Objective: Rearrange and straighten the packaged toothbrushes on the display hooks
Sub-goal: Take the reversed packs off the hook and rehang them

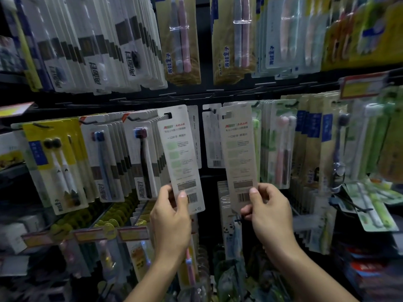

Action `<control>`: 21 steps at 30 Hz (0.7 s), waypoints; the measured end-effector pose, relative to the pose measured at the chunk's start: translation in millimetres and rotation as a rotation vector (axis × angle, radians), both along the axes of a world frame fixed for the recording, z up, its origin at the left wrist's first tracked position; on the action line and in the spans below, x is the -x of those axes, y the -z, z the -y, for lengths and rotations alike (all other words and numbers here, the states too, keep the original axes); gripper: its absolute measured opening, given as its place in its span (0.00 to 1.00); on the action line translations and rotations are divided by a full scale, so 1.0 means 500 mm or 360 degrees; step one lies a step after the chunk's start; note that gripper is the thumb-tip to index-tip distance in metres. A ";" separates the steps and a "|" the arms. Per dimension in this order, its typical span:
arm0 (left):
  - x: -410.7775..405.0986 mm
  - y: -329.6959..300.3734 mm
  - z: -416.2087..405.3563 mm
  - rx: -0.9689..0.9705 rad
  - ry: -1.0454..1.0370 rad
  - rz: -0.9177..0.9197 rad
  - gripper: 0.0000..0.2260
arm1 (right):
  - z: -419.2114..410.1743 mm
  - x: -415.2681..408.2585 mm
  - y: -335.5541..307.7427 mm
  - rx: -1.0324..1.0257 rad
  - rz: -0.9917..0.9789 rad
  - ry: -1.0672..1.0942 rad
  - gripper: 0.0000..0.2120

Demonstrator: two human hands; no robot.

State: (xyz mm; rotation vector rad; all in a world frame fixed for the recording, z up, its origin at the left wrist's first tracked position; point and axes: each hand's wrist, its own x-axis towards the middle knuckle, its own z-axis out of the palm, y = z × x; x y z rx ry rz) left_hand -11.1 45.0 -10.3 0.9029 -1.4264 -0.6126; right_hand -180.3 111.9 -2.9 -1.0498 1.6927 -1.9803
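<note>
On the left of a dim shop display, a yellow pack (54,162) with two white brushes hangs from a hook beside rows of white-carded packs (113,162). Near the middle, the left hand (172,216) pinches the lower end of a left pack (182,158), thumb on the barcode side, its printed back facing out and its top slot at a black hook (168,116); the pack tilts, its foot swung to the right. Just to the right, the right hand (269,211) grips the foot of a right pack (238,153), also back-side out, held in front of green packs (274,144). Further right hang blue-labelled packs (314,136) and a red price tag (364,86).
</note>
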 end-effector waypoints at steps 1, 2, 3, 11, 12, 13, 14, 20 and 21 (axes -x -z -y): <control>0.005 0.002 -0.002 -0.0011 0.0020 -0.0012 0.03 | -0.003 0.005 0.001 0.0004 0.0002 0.0011 0.06; 0.010 0.004 -0.005 -0.0018 0.0038 -0.0003 0.03 | -0.006 0.010 0.002 0.0008 -0.0001 0.0025 0.06; 0.016 0.005 -0.008 -0.0022 0.0057 0.0019 0.04 | -0.009 0.015 0.002 0.0012 -0.0010 0.0038 0.07; 0.083 -0.001 -0.045 0.0012 0.0268 0.0131 0.07 | -0.034 0.072 0.006 0.0029 -0.0045 0.0156 0.06; 0.092 -0.004 -0.049 0.0016 0.0295 0.0148 0.07 | -0.038 0.080 0.006 0.0039 -0.0034 0.0167 0.06; 0.101 -0.006 -0.052 0.0018 0.0321 0.0159 0.07 | -0.042 0.088 0.006 0.0048 -0.0027 0.0183 0.06; 0.110 -0.009 -0.054 0.0016 0.0346 0.0165 0.08 | -0.046 0.096 0.005 0.0055 -0.0029 0.0197 0.06; 0.160 -0.024 -0.060 0.0033 0.0404 0.0187 0.08 | -0.067 0.138 -0.006 0.0104 -0.0061 0.0255 0.07; 0.166 -0.025 -0.060 0.0033 0.0409 0.0170 0.08 | -0.069 0.144 -0.009 0.0115 -0.0067 0.0266 0.07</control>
